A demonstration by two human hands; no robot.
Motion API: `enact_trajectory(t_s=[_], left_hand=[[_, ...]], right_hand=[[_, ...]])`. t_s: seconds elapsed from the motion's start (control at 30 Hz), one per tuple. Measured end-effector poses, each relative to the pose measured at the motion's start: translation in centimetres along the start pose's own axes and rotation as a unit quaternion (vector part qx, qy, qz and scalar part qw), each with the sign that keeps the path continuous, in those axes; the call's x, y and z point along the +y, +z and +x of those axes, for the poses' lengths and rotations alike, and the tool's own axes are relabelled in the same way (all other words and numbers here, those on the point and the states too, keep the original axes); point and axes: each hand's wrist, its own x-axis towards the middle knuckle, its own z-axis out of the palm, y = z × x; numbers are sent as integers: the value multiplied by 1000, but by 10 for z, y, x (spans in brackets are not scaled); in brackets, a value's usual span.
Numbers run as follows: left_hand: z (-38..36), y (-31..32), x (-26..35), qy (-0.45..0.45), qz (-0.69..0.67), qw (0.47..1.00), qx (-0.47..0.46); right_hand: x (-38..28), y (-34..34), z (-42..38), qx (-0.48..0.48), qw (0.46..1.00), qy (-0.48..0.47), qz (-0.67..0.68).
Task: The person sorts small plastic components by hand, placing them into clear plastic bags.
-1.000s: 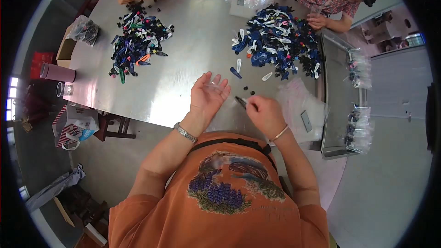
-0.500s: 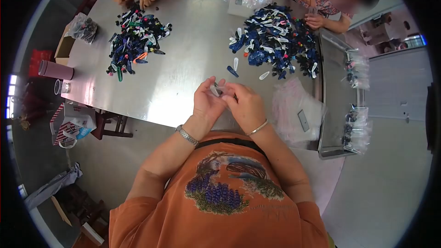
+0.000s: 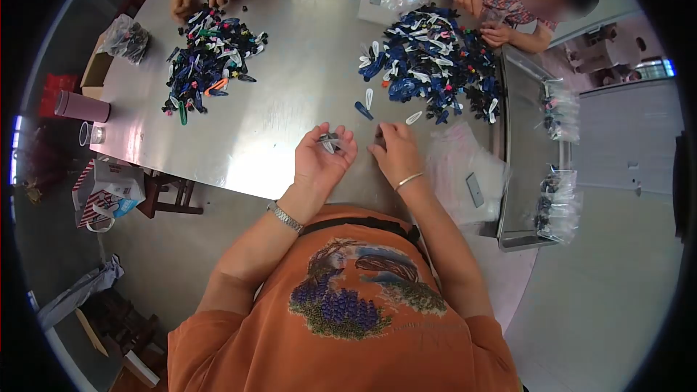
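Note:
My left hand (image 3: 323, 160) is palm up above the near table edge, its fingers curled around a small clear plastic bag (image 3: 330, 143) with white and dark hair clips showing in it. My right hand (image 3: 397, 154) is just to the right, apart from the bag, its fingers bent inward. Something dark shows by its fingertips, too hidden to name. Beyond my hands, a white snap hair clip (image 3: 369, 97) and a dark blue one (image 3: 364, 110) lie on the table, with another white hair clip (image 3: 414, 117) nearer my right hand.
Two heaps of hair clips, a left heap (image 3: 210, 62) and a right heap (image 3: 428, 58), cover parts of the metal table (image 3: 305, 51). Flat clear bags (image 3: 454, 181) lie right, beside a metal tray (image 3: 519, 203) with filled bags (image 3: 559, 203). Two co-workers' hands work at the far side.
My right hand has drawn away to the right from my left hand and the bag. The left hand keeps the bag, now more openly visible in its fingers.

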Motion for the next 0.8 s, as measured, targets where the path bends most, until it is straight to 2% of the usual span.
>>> enact_trajectory(t_s=[0.13,0.23,0.3,0.33,0.4,0.43,0.5,0.63,0.73,0.8], left_hand=[[0,-1,1,-2,4,1000,6],[1,1,1,-1,-4,1000,15],[1,2,0,1,0,1000,0],[1,3,-1,3,-1,1000,2],[2,5,-3,-12,2,1000,-2],[4,4,-6,-16,4,1000,-1],[9,4,-12,-5,33,999,3],[9,6,-15,-8,61,998,13],[8,8,-12,-15,62,998,5],[5,11,-10,-27,-3,999,28]], right_hand=[[11,21,-2,-11,1000,-18,17],[7,12,-1,-15,999,-10,40],[-4,-7,0,-30,982,109,152],[-16,-19,-1,-32,982,109,153],[-39,-40,-4,-10,962,68,265],[-46,-44,-3,-8,962,71,264],[-59,-46,-3,4,978,-79,194],[-63,-44,-4,13,982,-114,153],[-55,-49,-4,49,976,-66,203],[-37,-50,0,42,972,66,222]])
